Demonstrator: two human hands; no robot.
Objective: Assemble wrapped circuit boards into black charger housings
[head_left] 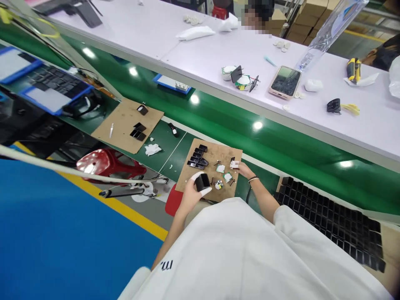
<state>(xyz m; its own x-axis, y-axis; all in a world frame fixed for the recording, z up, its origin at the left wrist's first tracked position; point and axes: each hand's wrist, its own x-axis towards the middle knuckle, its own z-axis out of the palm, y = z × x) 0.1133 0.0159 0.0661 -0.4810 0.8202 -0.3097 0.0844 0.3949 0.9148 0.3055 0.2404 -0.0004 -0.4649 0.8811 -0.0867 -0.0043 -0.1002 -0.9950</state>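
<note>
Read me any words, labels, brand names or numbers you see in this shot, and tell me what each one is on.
No text can be read with certainty.
White shirt: a small dark mark near the hem, like three slanted bars, not legible as letters.
Phone on the white table: screen too blurred to read.
Clear plastic bag: faint print, too small to read.
Black part in the left hand: no marking visible.

2 brown boards (pixel 215 152) (pixel 121 121), 1 phone (pixel 285 81), 1 red stool (pixel 106 162), approx. 6 black housings (pixel 197 158) in a cluster.

Factory assembly line — green conveyor belt (pixel 218 121), long workbench (pixel 193 54), parts trays (pixel 337 225).
</note>
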